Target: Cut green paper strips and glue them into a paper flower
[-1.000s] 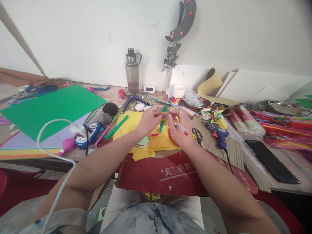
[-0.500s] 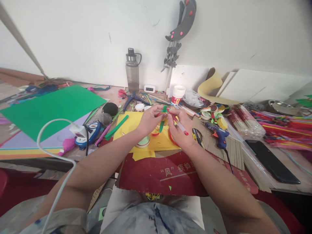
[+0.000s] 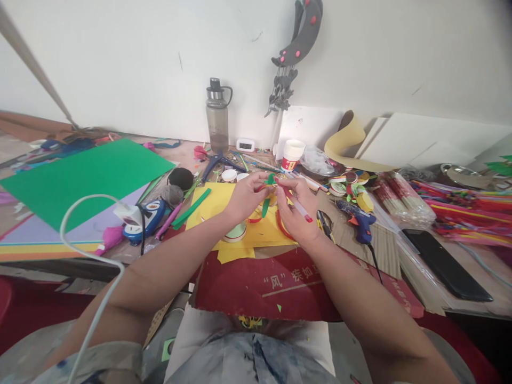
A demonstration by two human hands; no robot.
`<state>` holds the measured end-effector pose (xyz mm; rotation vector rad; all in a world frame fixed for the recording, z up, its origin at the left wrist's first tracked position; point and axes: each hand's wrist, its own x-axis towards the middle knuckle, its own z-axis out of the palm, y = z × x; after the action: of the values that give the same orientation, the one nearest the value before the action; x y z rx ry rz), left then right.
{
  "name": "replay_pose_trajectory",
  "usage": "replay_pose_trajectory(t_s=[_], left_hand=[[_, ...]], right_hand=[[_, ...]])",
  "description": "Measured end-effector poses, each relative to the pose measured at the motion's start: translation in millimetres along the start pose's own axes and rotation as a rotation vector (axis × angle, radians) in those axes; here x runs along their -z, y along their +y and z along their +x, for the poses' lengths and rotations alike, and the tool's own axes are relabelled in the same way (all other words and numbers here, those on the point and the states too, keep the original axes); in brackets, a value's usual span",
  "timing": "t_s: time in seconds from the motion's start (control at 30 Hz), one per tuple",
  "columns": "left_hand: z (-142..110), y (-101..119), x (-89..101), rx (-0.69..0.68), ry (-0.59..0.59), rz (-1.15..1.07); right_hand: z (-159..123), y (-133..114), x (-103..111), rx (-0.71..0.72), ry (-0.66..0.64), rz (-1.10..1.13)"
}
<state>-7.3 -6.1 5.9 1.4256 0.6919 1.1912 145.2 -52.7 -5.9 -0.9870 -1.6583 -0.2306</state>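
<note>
My left hand is closed, with its fingertips pinching a green paper strip that hangs down between my hands. A pen with a clear barrel and red end sits in my closed right hand, slanting down to the right. The fingertips of both hands nearly meet at the strip, and the pen's tip is hard to make out there. Below my hands lies yellow paper, bearing a pale paper cup and red ring-like pieces, partly hidden by my right hand.
Under the yellow paper is a red cardboard sheet. A blue glue gun and black-and-yellow cutter lie at right, near a phone. Green sheet lies left; a water bottle stands behind. A white cable crosses my left arm.
The pen's red end has shifted very slightly to the right with my right fingers. My left hand and the green strip stay in place.
</note>
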Motion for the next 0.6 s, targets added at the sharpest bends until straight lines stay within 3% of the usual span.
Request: replay_pose_trajectory(t_s=[0.33,0.6], left_hand=[[-0.7,-0.7,-0.7,0.009,-0.004,0.014],[-2.4,2.1,-1.6,0.038,0.011,-0.004]], right_hand=[[-1.0,0.1,-2.8,0.073,0.027,-0.022],[-1.6,-0.7,-1.8,0.028,-0.019,-0.025]])
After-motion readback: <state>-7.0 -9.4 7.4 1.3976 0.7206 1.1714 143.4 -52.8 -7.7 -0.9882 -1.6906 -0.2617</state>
